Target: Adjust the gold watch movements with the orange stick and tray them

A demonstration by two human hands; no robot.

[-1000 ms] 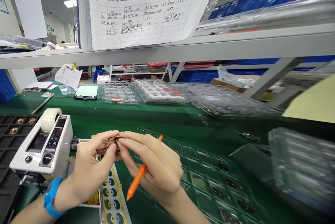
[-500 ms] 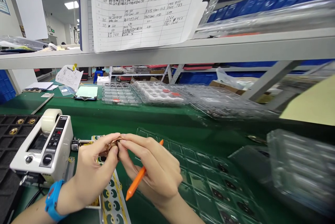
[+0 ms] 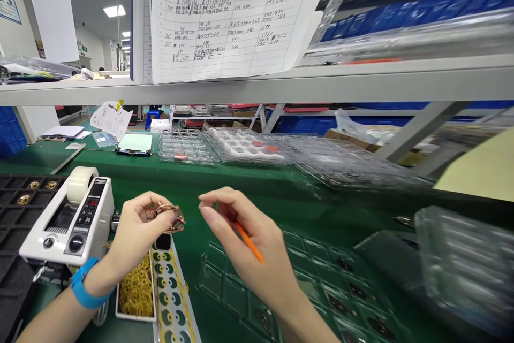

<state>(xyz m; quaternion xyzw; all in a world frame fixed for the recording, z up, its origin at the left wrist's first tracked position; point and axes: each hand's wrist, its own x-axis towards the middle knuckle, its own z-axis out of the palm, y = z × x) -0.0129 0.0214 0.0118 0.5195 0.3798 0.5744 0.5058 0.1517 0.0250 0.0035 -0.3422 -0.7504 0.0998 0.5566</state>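
Observation:
Between the thumb and fingers of my left hand (image 3: 134,233) is a round, copper-coloured metal part (image 3: 177,219) that looks like a small watch case. My right hand (image 3: 257,241) is apart from it, to the right, over a clear plastic tray (image 3: 228,273). A slim orange pen-like tool (image 3: 251,246) is tucked in my right fingers, its tip pointing down. Right thumb and forefinger are close together; anything tiny between them is not visible. Below my left hand lie a sheet of round yellow-edged stickers (image 3: 174,292) and a white box (image 3: 136,318) of yellow rings.
A white tape dispenser (image 3: 94,220) stands left, beside a black compartment tray (image 3: 12,225) with several gold round parts. Stacked clear trays (image 3: 461,263) are at right, more (image 3: 341,158) at the back. A shelf beam (image 3: 257,89) with a written sheet (image 3: 228,27) crosses above.
My hands were together on the metal part. Now my right hand has drawn away to the right with the orange tool, and the left keeps the part, turned more face-on.

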